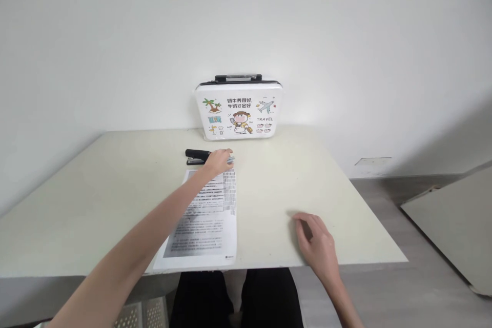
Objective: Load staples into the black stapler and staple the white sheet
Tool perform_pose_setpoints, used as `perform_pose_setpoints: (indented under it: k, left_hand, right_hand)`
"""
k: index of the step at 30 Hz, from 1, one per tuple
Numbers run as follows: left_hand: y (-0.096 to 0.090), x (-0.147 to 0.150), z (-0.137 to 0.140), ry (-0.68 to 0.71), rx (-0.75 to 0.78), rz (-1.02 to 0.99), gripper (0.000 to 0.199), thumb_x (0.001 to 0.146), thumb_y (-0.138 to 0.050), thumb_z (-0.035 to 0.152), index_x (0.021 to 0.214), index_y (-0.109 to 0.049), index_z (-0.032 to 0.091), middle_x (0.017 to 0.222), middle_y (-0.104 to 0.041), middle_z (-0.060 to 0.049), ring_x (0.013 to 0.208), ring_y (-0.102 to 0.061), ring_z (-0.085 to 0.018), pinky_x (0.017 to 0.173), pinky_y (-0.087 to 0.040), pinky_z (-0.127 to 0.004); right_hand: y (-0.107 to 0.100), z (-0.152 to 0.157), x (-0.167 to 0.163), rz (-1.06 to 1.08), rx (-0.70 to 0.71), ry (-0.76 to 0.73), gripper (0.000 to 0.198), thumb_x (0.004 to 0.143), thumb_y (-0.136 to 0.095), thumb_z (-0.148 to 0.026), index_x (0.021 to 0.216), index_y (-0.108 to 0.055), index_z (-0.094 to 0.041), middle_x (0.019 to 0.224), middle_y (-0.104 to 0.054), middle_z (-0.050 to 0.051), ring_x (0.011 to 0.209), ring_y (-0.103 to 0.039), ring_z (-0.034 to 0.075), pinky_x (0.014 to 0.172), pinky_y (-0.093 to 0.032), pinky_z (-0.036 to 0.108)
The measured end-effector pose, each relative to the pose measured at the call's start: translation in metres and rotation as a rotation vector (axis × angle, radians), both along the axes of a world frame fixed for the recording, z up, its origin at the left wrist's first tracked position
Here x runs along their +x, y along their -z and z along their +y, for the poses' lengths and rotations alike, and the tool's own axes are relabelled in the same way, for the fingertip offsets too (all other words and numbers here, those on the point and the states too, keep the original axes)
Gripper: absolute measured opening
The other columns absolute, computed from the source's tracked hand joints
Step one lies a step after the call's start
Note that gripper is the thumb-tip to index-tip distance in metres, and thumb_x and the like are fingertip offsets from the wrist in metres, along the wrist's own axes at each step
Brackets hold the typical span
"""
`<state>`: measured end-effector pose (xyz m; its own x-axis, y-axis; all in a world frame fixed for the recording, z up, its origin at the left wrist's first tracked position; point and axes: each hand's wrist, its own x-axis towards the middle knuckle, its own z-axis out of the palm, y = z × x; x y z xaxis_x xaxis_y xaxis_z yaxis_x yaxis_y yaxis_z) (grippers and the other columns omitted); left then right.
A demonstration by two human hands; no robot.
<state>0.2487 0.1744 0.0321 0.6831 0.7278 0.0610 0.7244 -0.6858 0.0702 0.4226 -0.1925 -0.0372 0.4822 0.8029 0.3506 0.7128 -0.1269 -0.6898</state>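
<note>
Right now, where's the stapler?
Head view, left of centre: the stapler lies on the table just beyond the printed sheet, next to the left hand.

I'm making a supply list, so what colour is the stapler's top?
The stapler's top is black, best seen in the head view.

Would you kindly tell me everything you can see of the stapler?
The stapler has a smooth black top, plastic by its look, with silvery metal beneath. It lies lengthwise from left to right on the pale table, just beyond the far edge of the printed sheet and in front of the white case. Its left end is uncovered; the left hand hides its right end, so any grip there cannot be told.
</note>
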Motion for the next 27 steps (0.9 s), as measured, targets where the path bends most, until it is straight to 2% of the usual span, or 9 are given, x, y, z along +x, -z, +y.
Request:
perform_pose_setpoints:
  k: [4, 7, 15, 19, 23, 27]
  left_hand:
    - [0.002, -0.001, -0.002, -0.033, 0.015, -0.033, 0.051, 0.084, -0.07, 0.026, 0.135, -0.067, 0.02, 0.122, -0.078, -0.01, 0.109, -0.074, -0.03, 0.092, -0.056, -0.035]
    - [0.002, -0.002, -0.002, -0.027, 0.009, -0.051, 0.046, 0.085, -0.07, 0.027, 0.131, -0.069, 0.023, 0.121, -0.078, -0.006, 0.108, -0.074, -0.029, 0.09, -0.056, -0.034]
    - [0.005, 0.001, 0.003, 0.086, -0.044, -0.036, 0.039, 0.081, -0.071, 0.018, 0.12, -0.072, 0.024, 0.122, -0.076, -0.006, 0.11, -0.071, -0.027, 0.094, -0.053, -0.033]
    - [0.008, 0.001, 0.003, 0.145, -0.064, -0.048, 0.042, 0.086, -0.066, 0.016, 0.127, -0.069, 0.023, 0.127, -0.071, -0.009, 0.118, -0.066, -0.027, 0.105, -0.05, -0.036]
    - [0.012, -0.003, -0.001, 0.153, -0.056, -0.093, 0.035, 0.095, -0.059, 0.019, 0.129, -0.067, 0.022, 0.13, -0.066, -0.013, 0.124, -0.062, -0.03, 0.111, -0.046, -0.043]
    - [0.015, -0.003, -0.001, 0.127, -0.065, -0.152, 0.039, 0.092, -0.061, 0.019, 0.13, -0.068, 0.021, 0.122, -0.069, -0.011, 0.116, -0.066, -0.028, 0.108, -0.05, -0.041]
  right_hand:
    - [-0.001, 0.0, 0.0, 0.0, 0.004, -0.006, 0.027, 0.107, -0.047, -0.039, 0.113, -0.069, -0.025, 0.111, -0.074, 0.011, 0.106, -0.069, 0.027, 0.084, -0.056, 0.04]
    - [-0.001, 0.0, 0.0, -0.009, 0.008, -0.005, 0.027, 0.107, -0.047, -0.039, 0.112, -0.069, -0.025, 0.11, -0.074, 0.01, 0.105, -0.069, 0.027, 0.084, -0.056, 0.04]
    - [0.0, 0.0, -0.001, -0.01, 0.009, -0.002, 0.029, 0.107, -0.046, -0.041, 0.11, -0.069, -0.024, 0.109, -0.074, 0.011, 0.105, -0.068, 0.027, 0.087, -0.056, 0.041]
    - [-0.001, 0.0, -0.001, 0.002, -0.003, -0.006, 0.028, 0.108, -0.046, -0.041, 0.11, -0.069, -0.024, 0.109, -0.074, 0.011, 0.106, -0.068, 0.027, 0.087, -0.056, 0.042]
    - [-0.003, 0.0, -0.001, 0.006, 0.005, -0.006, 0.029, 0.108, -0.045, -0.041, 0.109, -0.069, -0.024, 0.109, -0.074, 0.011, 0.105, -0.068, 0.028, 0.086, -0.056, 0.042]
    - [-0.004, 0.0, -0.001, 0.017, 0.003, -0.013, 0.028, 0.107, -0.047, -0.042, 0.11, -0.069, -0.024, 0.111, -0.074, 0.011, 0.107, -0.068, 0.028, 0.088, -0.056, 0.042]
